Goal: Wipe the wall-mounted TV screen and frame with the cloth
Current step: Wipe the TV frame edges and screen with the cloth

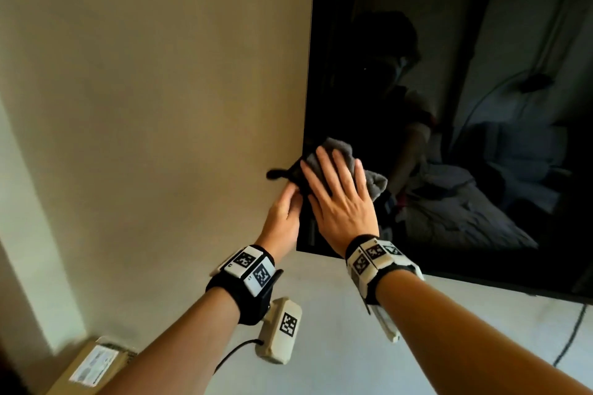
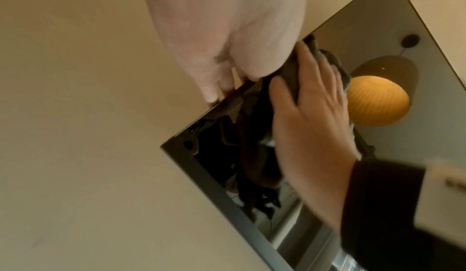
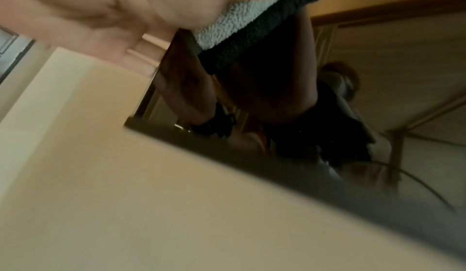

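A plain beige wall (image 1: 154, 80) fills my view from nine o'clock to the middle, and the black wall-mounted TV (image 1: 481, 42) takes everything from twelve round to four o'clock, its dark screen (image 1: 465, 106) mirroring a bed and a cable. Down at seven o'clock a cardboard box (image 1: 93, 362) sits low against the wall.

Going left to right: my left hand (image 1: 284, 218) is at the TV's left frame edge (image 2: 227, 101), fingertips curled round the side of it just below the cloth, so that grip is narrow and on the frame itself, not on the cloth as far as I can tell. Just beside it, at its two o'clock, my right hand (image 1: 340, 199) lies flat with the fingers spread and straight, a wide grip pressing the grey cloth (image 1: 375, 183) against the glass. The cloth is bunched under my palm in the lower-left corner of the screen, with one dark tail spilling past the frame edge over the wall at nine o'clock.

What the next stroke turns on, I judge: nearly all the unwiped screen lies toward one to three o'clock from my right hand, and the frame's left edge runs up toward twelve. The right hand carries the cloth, so it leads.
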